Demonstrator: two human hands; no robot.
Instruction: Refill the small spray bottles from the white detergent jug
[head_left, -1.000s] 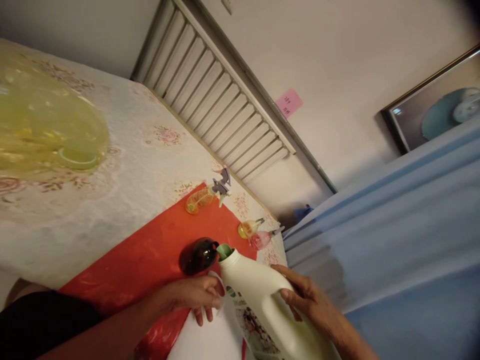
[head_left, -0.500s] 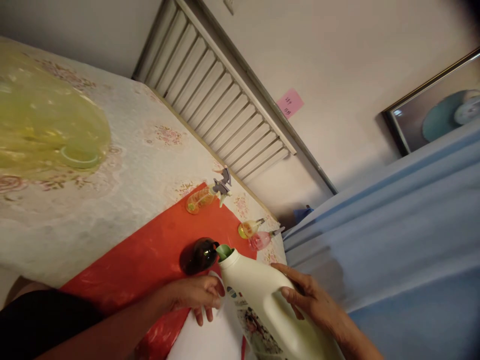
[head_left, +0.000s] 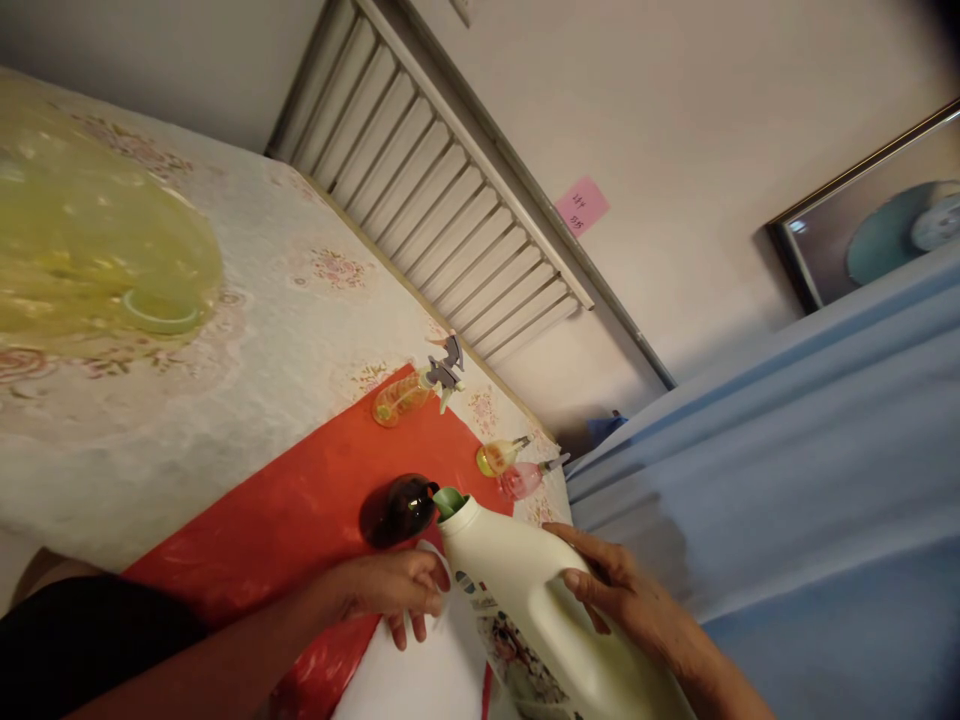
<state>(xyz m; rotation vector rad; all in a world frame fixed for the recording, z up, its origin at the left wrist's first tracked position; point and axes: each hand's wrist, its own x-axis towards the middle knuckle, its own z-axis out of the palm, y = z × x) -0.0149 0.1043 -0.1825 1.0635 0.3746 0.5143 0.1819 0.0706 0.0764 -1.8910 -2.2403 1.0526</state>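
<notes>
A large white jug (head_left: 525, 590) with a green spout (head_left: 448, 501) is being held tilted over the near part of the worktop (head_left: 247, 330), its spout being pointed at the mouth of a small dark brown bottle (head_left: 401, 508). The jug is being gripped by the right hand (head_left: 622, 600) at its handle side, the fingers (head_left: 581, 580) being wrapped closed around the body. By the left hand (head_left: 397, 590) the lower side of the jug near its neck is being touched, with the fingers curled; whether something small is also being pinched there cannot be told. The brown bottle is being kept on a red sheet (head_left: 300, 520) that is lying across the near right part of the worktop. At the far edge of this sheet an orange spray bottle (head_left: 409, 392) with a grey trigger is lying, and near the right edge of the worktop a yellow small sprayer (head_left: 496, 457) and a pink small sprayer (head_left: 521, 479) are lying just beside each other. At the left edge a yellow translucent bag (head_left: 90, 260) is resting on the flowered cloth.
</notes>
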